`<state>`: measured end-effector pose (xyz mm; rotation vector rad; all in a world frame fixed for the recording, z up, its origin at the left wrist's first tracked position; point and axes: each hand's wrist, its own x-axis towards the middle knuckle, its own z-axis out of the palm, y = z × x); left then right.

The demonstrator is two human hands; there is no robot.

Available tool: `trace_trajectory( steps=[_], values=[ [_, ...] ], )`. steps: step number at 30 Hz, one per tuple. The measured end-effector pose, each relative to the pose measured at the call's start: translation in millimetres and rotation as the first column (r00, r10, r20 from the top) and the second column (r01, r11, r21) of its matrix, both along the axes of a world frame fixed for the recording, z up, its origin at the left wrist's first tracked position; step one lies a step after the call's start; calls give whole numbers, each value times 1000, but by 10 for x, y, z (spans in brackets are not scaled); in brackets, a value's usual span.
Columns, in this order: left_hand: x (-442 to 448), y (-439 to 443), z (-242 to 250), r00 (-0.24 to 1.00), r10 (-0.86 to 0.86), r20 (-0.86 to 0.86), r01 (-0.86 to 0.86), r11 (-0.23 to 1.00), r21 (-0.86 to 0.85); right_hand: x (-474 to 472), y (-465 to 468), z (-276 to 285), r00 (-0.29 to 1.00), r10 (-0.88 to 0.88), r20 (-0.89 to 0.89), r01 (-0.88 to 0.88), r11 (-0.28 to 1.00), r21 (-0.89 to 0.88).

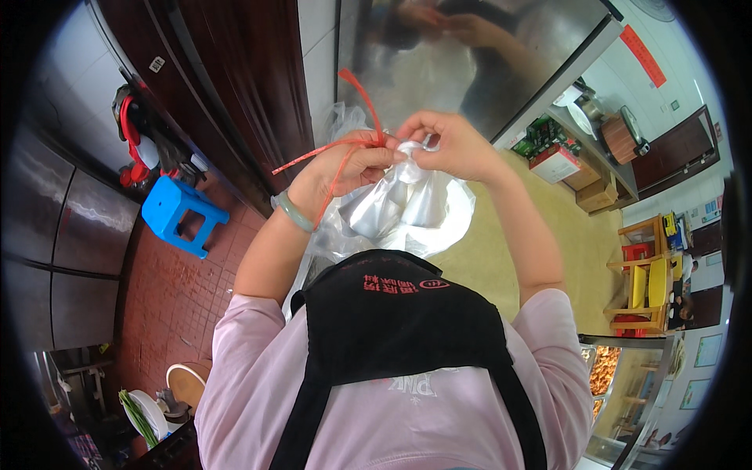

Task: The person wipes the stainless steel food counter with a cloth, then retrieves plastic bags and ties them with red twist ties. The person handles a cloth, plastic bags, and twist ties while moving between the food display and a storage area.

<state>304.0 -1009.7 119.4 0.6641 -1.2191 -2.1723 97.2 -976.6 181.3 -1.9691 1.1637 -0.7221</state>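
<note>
Both my hands meet at the gathered neck of a clear plastic bag (405, 205) with shiny, silvery contents. My left hand (346, 164) pinches the bag's neck near a red plastic strap (367, 106); one end of the strap stands up, another points left, and a loop hangs by the wrist, which wears a pale green bangle (294, 211). My right hand (452, 147) grips the twisted, whitish top of the bag between thumb and fingers. The lower part of the bag hangs in front of my black apron (405, 323).
A stainless steel panel (411, 76) stands just beyond my hands. A blue plastic stool (182, 211) is on the red tiled floor at left. At right are a counter with cardboard boxes (596, 194) below, wooden chairs (640, 294) and a glass case with food trays.
</note>
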Motion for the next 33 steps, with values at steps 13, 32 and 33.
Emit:
trace_trajectory(
  steps=[13,32,33],
  values=[
    [19,-58,-37,993,-27,-118,24,999,-25,61,154,-609,897,-271,348,368,896,-250],
    [-219,96,94,991,123,53,-106,961,-256,-325,137,-880,656,-68,751,109,994,-5],
    [-233,96,88,991,127,40,-112,960,-258,-343,137,-884,655,-57,753,93,996,-6]
  ],
)
